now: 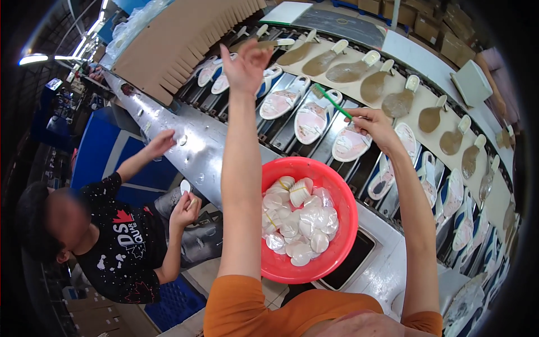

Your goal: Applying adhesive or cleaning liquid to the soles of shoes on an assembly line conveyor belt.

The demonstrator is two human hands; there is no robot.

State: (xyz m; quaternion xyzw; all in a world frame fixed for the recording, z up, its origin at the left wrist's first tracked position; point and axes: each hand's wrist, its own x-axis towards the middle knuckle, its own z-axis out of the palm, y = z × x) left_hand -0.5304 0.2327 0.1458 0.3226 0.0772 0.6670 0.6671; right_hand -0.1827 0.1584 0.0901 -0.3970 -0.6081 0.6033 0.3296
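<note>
And the right hand (377, 127) has fingers clamped on the green brush (337, 105), bristles (318, 91) jutting beyond them; left hand's (247, 68) fingers apart!

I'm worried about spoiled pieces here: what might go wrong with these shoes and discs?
The green brush in the right hand is poised over the shoes and could mark one if it slips. The red basin, holding many pale discs, sits close beside their row; a bump might spill them.
</note>
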